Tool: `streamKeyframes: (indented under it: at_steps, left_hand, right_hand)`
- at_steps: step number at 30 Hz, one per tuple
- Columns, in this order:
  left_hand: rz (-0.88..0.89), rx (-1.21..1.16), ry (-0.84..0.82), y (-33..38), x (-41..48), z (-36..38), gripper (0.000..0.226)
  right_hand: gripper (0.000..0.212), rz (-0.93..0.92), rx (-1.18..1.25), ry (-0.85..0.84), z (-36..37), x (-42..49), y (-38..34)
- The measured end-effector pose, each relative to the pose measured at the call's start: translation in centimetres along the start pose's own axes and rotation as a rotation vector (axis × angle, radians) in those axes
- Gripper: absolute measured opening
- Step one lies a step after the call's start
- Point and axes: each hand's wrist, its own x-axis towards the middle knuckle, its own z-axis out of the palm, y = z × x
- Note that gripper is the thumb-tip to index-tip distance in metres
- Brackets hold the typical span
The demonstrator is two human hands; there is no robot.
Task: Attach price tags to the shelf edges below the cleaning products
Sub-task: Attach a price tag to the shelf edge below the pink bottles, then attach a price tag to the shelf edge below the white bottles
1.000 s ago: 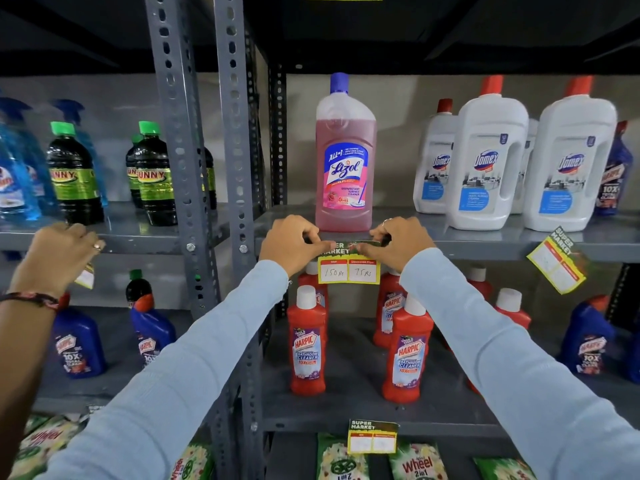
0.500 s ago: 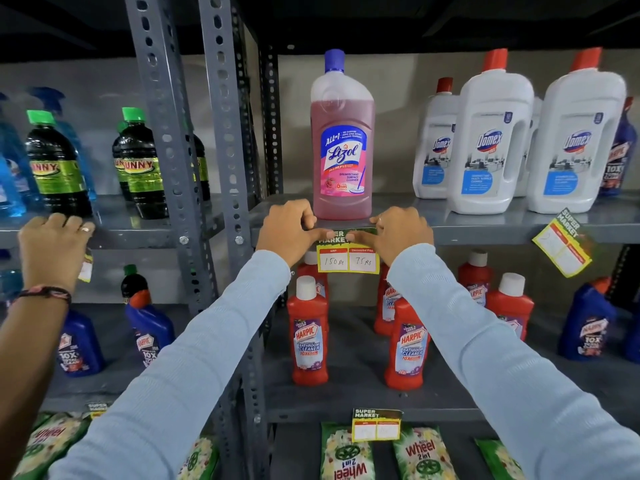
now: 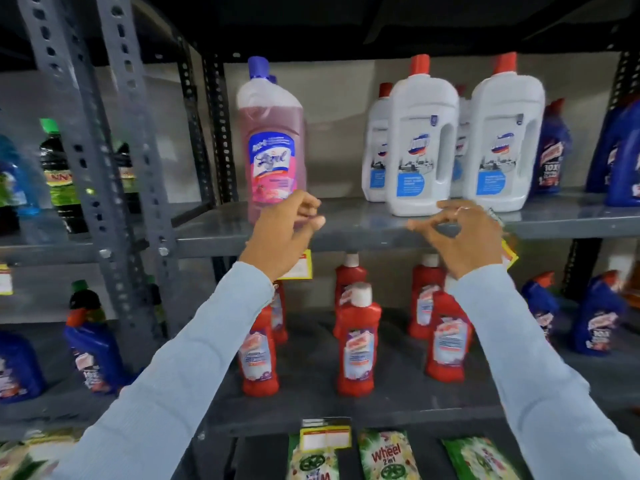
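Head view, shelf: we see a grey metal shelf edge running across the middle, with perforated uprights at the left.
Head view, products above: we read a pink Lizol bottle standing on that shelf, and white bottles with red caps to its right, then blue bottles further right.
Head view, left hand: our left hand is raised in front of the shelf edge, just below the pink bottle, fingers loosely curled and pinched narrow; we see nothing between them.
Head view, right hand: our right hand is up at the same edge below the white bottles, thumb and forefinger close to each other, the other fingers spread; whether they pinch anything we cannot tell, the picture being blurred.
Head view, price tag: a yellow price tag hangs from the shelf edge under the pink bottle, mostly hidden behind our left wrist.
Head view, second tag: another yellow tag shows at the edge just right of our right hand, partly covered.
Head view, lower shelf: red bottles stand below, and a further tag sits on the bottom edge above green Wheel packets.
Head view, sleeves: both arms wear light blue sleeves.
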Motion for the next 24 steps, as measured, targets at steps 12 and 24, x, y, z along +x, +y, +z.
streamKeyframes:
  at_steps: [12, 24]
  left_hand:
    - [0.138, 0.268, -0.228, 14.5, 3.8, 18.4, 0.028]
    - [-0.115, 0.588, -0.347, 16.9, 8.4, 20.9, 0.013]
  right_hand:
    - [0.045, 0.012, -0.453, -0.316, -9.0, 6.1, 16.7]
    - [0.020, 0.018, -0.227, -0.244, -6.8, 7.0, 17.4]
